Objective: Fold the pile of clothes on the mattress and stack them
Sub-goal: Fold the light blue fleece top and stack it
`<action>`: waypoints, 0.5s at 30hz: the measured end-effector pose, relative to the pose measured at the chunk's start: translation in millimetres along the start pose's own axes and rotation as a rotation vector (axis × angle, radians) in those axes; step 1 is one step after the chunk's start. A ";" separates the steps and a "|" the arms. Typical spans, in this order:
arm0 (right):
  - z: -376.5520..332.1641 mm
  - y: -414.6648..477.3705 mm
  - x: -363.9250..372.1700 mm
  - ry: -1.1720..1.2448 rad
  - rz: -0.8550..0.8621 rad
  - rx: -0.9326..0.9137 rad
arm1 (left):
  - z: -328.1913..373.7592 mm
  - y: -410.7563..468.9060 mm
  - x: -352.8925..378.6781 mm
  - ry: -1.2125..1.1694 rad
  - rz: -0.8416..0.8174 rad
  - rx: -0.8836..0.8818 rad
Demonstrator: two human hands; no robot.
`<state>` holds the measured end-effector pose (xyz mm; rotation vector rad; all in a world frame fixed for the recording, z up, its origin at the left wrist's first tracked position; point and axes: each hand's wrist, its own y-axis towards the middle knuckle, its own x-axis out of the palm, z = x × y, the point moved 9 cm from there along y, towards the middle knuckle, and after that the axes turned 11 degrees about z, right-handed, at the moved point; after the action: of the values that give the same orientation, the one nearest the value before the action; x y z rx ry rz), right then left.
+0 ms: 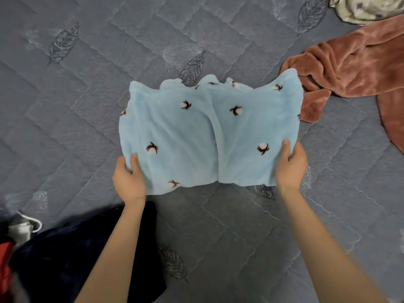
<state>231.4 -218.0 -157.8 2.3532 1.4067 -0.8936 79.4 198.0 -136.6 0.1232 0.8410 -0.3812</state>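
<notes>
On mattress (pixel 87 106): both hands gripping unlabelled blue garment (pixel 192 132).

The fingers of the left hand (pixel 129 179) and right hand (pixel 290 166) are tucked behind the blue fleece (pixel 196 132), only the thumbs showing. The brown garment (pixel 354 66) runs off the right edge, the pale cloth (pixel 363 8) off the top. The navy garment (pixel 65 259) is cut by the bottom edge, partly under the left forearm. Red fabric (pixel 5 265) at the left edge is blurred.
</notes>
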 end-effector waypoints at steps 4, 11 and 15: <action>17.1 14.1 -18.2 0.053 0.112 0.137 | -19.2 23.9 -16.5 -0.152 0.098 -0.087; 35.8 30.6 -30.1 0.093 0.128 0.242 | -39.3 48.6 -19.4 0.018 0.060 -0.057; 28.2 25.9 -18.5 0.079 -0.004 0.263 | -10.7 36.1 -6.1 0.086 0.045 0.197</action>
<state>236.8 -258.2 -170.5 2.6038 1.3980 -1.0544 81.8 235.8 -140.7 0.3424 0.8826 -0.4183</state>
